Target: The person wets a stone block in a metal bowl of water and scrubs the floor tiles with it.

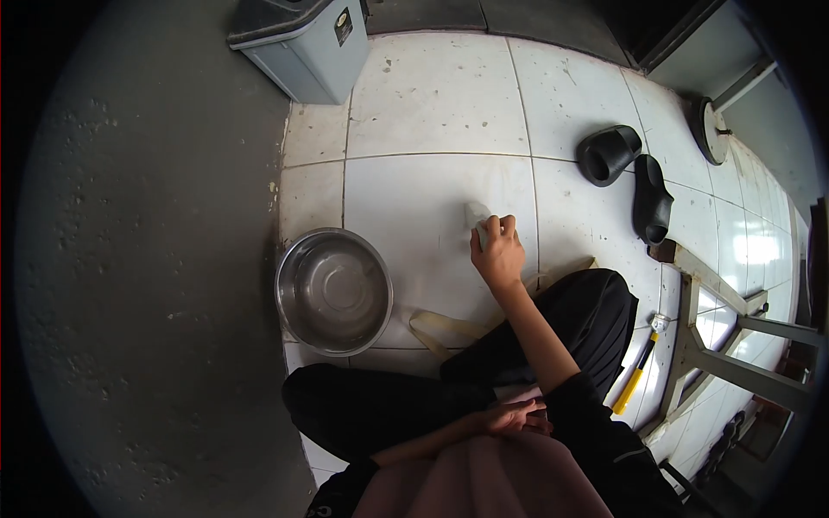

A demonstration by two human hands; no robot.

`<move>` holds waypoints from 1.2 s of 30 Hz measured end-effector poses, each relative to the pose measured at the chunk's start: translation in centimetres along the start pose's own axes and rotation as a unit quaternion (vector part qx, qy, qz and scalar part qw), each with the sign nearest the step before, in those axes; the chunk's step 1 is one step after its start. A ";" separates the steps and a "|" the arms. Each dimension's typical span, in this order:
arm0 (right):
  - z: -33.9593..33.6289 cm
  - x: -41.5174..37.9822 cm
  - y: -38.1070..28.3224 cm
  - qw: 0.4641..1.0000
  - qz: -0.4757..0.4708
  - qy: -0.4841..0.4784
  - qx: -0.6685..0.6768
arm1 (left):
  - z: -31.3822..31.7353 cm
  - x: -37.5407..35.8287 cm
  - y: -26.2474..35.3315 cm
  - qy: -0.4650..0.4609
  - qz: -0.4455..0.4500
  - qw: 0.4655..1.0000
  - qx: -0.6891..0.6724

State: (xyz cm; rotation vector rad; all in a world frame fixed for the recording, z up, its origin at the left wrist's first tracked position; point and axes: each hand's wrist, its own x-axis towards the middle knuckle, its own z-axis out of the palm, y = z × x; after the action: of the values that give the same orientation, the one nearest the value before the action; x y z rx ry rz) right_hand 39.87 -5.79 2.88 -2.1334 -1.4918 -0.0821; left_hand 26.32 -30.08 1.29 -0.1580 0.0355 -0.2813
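Observation:
My right hand (501, 255) reaches forward over the white tile floor (414, 203), its fingers closed on a pale, greyish-white rag (476, 213). Part of the rag pokes out past the fingertips, against the tile; the rest is hidden under the hand. My left hand (516, 417) rests at my lap beside the right sleeve, fingers loosely bent and apart, with nothing visible in them. To the left of the right hand, a round metal basin (292, 289) stands on the tiles in front of my knee.
A grey bin (315, 65) with a dark lid stands at the far left. Black slippers (610, 155) lie to the right. A hammer (635, 380) with a yellow-and-black handle lies by a metal frame (691, 337). A pale strap (449, 324) lies near my legs.

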 end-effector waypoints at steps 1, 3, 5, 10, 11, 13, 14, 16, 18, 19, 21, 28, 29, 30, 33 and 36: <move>0.6 1.0 -0.1 1.000 0.005 0.005 0.001 | 1.2 -0.1 0.5 -0.030 0.012 0.999 -0.009; 2.3 4.8 -0.8 0.999 0.051 0.006 -0.007 | 0.7 -0.1 0.9 -0.073 0.026 0.997 -0.022; 2.2 9.4 -1.4 0.991 0.120 -0.060 -0.015 | 2.2 -0.6 0.9 -0.026 0.058 0.997 0.045; -1.3 9.3 0.0 0.966 0.142 -0.209 -0.050 | 3.0 -0.6 1.7 -0.072 0.034 0.997 -0.024; -2.4 7.0 -0.3 0.967 0.144 -0.205 -0.047 | 2.8 -0.4 1.8 -0.092 0.027 0.995 -0.014; -2.9 1.7 -0.6 0.982 0.119 -0.144 -0.035 | 2.9 -0.1 1.5 -0.077 0.048 0.996 -0.024; -2.2 0.1 -0.3 0.992 0.092 -0.088 -0.025 | 2.9 0.0 1.3 -0.058 0.066 0.996 -0.034; -1.2 1.0 -0.5 0.993 0.093 -0.075 -0.019 | 2.4 -0.2 0.8 0.003 0.041 0.998 -0.043; -0.1 3.1 -0.7 0.994 0.097 -0.052 -0.014 | 0.8 -0.1 -0.1 -0.034 0.045 0.993 -0.102; 0.7 5.0 -0.6 0.994 0.097 -0.047 -0.014 | 0.1 -0.2 0.0 -0.025 0.005 0.997 -0.071; 1.5 9.2 -0.7 0.987 0.136 -0.080 -0.027 | 3.8 -1.3 2.3 -0.003 0.013 1.000 -0.014; -2.3 5.9 -0.7 0.970 0.161 -0.177 -0.048 | 1.2 -0.1 0.9 -0.077 0.042 0.996 -0.030; -2.6 3.5 -1.0 0.978 0.143 -0.148 -0.037 | 1.7 0.0 1.1 -0.080 0.044 0.995 -0.033; -2.1 2.1 -1.2 0.990 0.109 -0.084 -0.035 | 2.7 0.0 1.3 -0.031 0.051 0.998 -0.027; 0.0 2.7 -0.6 0.992 0.115 -0.049 -0.018 | 1.6 -0.1 0.5 0.021 0.042 0.999 -0.013; 1.5 8.1 -0.7 0.991 0.122 -0.058 -0.019 | 2.4 -0.4 0.9 0.003 0.048 0.999 0.022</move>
State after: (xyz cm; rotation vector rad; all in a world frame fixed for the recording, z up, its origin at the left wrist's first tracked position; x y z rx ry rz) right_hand 41.99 2.02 4.60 -2.3703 -1.2885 0.1040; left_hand 26.36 -28.76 3.51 -0.1111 0.0420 -0.1868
